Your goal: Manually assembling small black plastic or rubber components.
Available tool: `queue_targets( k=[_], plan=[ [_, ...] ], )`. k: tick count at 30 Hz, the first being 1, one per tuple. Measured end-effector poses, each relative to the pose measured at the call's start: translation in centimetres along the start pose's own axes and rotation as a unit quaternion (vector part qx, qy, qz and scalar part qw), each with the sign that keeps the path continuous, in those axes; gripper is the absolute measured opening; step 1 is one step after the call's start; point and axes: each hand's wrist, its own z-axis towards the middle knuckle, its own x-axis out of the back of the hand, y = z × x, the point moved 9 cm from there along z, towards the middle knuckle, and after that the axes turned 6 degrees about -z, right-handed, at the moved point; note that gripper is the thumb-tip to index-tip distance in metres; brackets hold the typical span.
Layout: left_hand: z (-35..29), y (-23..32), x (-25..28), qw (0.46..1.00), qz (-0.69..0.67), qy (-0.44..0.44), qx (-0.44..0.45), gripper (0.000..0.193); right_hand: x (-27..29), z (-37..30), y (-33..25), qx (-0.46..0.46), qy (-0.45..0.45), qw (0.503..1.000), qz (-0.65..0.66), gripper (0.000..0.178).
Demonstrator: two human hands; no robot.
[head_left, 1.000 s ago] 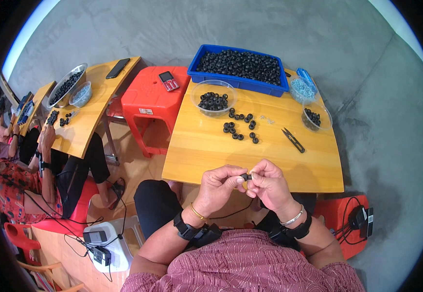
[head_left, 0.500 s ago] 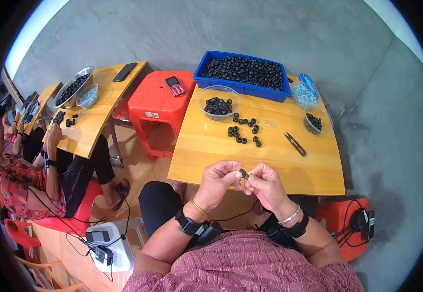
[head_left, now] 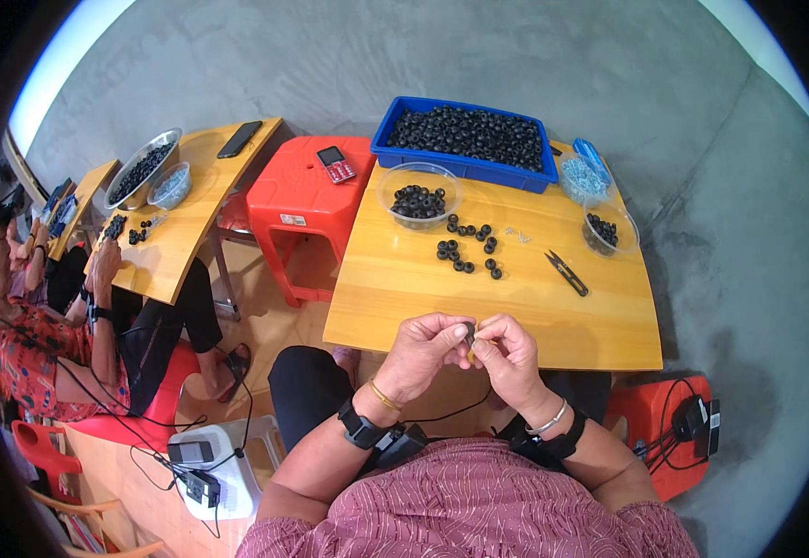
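Above the near edge of the wooden table (head_left: 404, 321), my left hand (head_left: 420, 352) pinches a small black round piece (head_left: 468, 333) between thumb and fingertips. Close beside it, my right hand (head_left: 510, 358) is closed in a pinch, its fingertips almost touching the piece. What those fingertips hold is too small to make out. Ahead on the tabletop lies a loose group of black round pieces with holes (head_left: 461, 266). Several tiny pale bits (head_left: 516, 234) lie right of the group. Black thread snips (head_left: 567, 273) rest farther right.
A blue tray (head_left: 465, 171) heaped with black pieces stands at the back. Clear tubs hold black pieces (head_left: 420, 201) and pale blue bits (head_left: 583, 179). A red stool (head_left: 304, 200) bearing a phone (head_left: 336, 165) stands left. Another person (head_left: 60, 344) sits at a table farther left.
My right fingertips have shifted off the black piece to just beside it, the index finger more bent. My left hand keeps its hold, and the piece looks turned more upright.
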Motion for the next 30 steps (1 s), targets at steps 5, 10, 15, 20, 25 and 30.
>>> queue_targets(
  k=[5, 10, 15, 20, 25, 30],
  plan=[
    [-0.3, 0.6, -0.4, 0.999, 0.043, 0.024, -0.015, 0.019, 0.1, 0.0, -0.6, 0.028, 0.004, 0.998, -0.057, 0.008],
    [-0.3, 0.4, 0.1, 0.997, 0.065, 0.026, -0.023, 0.021, -0.5, -0.3, -3.1, 0.130, -0.001, 0.969, -0.211, 0.008],
    [-0.2, -0.1, 1.0, 0.999, 0.047, 0.025, 0.007, 0.017, -0.6, 0.4, -4.7, 0.096, -0.080, 0.950, -0.287, 0.022],
    [-0.2, -0.8, 0.4, 0.997, 0.072, 0.014, 0.035, 0.014, -1.2, 0.6, -5.3, 0.158, -0.099, 0.912, -0.366, 0.033],
    [-0.1, -1.8, 0.6, 0.996, 0.049, -0.002, 0.078, 0.017, -1.7, -0.4, -5.4, 0.196, -0.093, 0.874, -0.435, 0.035],
    [-0.3, -1.7, 0.2, 0.995, 0.048, 0.016, 0.084, 0.017, -2.0, -0.6, -6.0, 0.206, -0.092, 0.868, -0.442, 0.032]
  ],
)
